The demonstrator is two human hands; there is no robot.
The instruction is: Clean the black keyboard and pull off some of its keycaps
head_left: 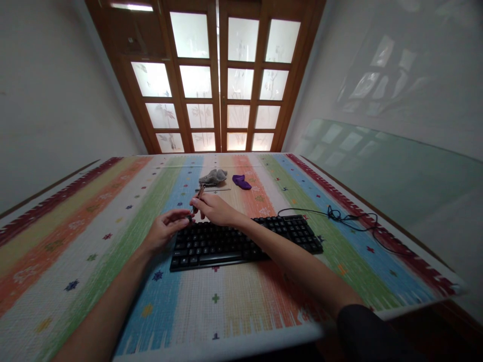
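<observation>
A black keyboard [222, 246] lies on the striped tablecloth in front of me, tilted slightly. My left hand [166, 229] is at its upper left corner, fingers closed on a small black piece that looks like a keycap [189, 218]. Just above, my right hand [214, 207] grips a slim dark tool [198, 195] with a brownish upper end. The tool's lower end points down at the small piece; whether they touch I cannot tell. My right forearm crosses over the keyboard and hides some of its keys.
Beyond my hands lie a crumpled grey cloth [214, 177], a purple cloth [241, 182] and a thin dark stick [221, 190]. The keyboard's black cable [339, 216] coils to the right. A striped tablecloth [113, 241] covers the table; wooden glazed doors [221, 75] stand behind.
</observation>
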